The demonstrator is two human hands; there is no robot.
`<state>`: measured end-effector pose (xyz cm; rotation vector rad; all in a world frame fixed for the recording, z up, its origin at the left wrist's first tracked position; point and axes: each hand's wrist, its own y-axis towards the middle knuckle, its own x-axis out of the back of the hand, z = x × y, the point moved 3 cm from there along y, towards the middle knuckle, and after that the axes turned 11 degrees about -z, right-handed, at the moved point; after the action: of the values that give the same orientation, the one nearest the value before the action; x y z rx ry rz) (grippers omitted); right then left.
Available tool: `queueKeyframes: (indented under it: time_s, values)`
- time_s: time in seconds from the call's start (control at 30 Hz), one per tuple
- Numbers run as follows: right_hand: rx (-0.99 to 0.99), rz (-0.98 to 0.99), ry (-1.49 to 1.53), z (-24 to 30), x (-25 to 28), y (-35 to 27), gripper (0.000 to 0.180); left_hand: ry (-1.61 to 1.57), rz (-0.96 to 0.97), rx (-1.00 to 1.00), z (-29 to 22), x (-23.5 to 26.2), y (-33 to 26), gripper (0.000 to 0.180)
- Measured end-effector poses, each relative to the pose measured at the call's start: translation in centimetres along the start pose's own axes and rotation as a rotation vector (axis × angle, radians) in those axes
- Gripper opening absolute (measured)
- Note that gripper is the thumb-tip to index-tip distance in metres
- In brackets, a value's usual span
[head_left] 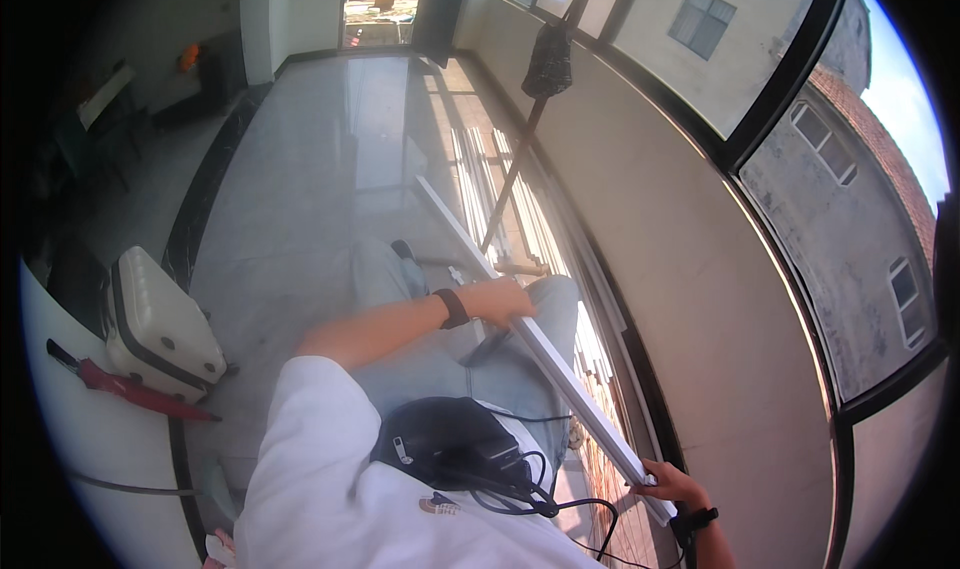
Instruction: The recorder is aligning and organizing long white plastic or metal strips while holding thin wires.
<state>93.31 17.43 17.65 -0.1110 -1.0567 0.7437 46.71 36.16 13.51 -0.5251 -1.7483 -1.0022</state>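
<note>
White metal rail (540,349) held in both hands
Left hand (500,302) wraps its middle; right hand (668,484) clamps the near end at five o'clock. It slants over the lap toward twelve, above the tiled floor (320,169).

Overall light: your view was bright daylight, strong contrast.
Source: sun came through the windows (790,109) on your right and the far doorway (378,14).
Glare: the floor (320,169) shone with pale reflections; the doorway was blown out.
Shadows: your left side by the dark furniture (100,119) stayed dim; striped sun patches lay along the wall base.
Highlights: the white bar (560,369) you held and your white shirt (330,489) were near clipped.
Distortion: heavy fisheye, window frames bent, black vignette ringed your picture.
Sharpness: centre was fairly crisp; edges were soft, your lower corners smeared.
</note>
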Motion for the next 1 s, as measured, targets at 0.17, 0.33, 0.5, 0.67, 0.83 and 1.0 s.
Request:
queueKeyframes:
  time_s: [0.17,0.33,0.5,0.67,0.83,1.0]
  values:
    - [0.264,-0.108,-0.043,6.6,6.8,9.1,0.043,-0.103,-0.015,0.231,-0.3,12.0,-11.3,0.038]
    - [0.531,-0.265,-0.127,11.8,8.8,21.0,0.027,-0.116,0.092,0.608,-3.2,17.7,-20.6,0.057]
    - [0.519,-0.258,-0.228,15.7,6.1,27.0,0.025,-0.051,0.090,0.866,-5.5,15.7,-26.9,0.052]
    - [0.573,-0.301,0.122,13.8,6.8,25.4,0.028,-0.076,0.117,1.021,-5.9,15.0,-26.4,0.048]
    - [0.371,-0.831,1.250,7.8,8.5,21.0,0.031,-0.048,-0.312,0.781,-6.9,12.1,-24.1,0.037]
    - [0.467,-0.993,2.170,-1.9,6.0,18.6,0.023,0.064,-0.334,0.764,-8.3,9.4,-20.5,0.040]
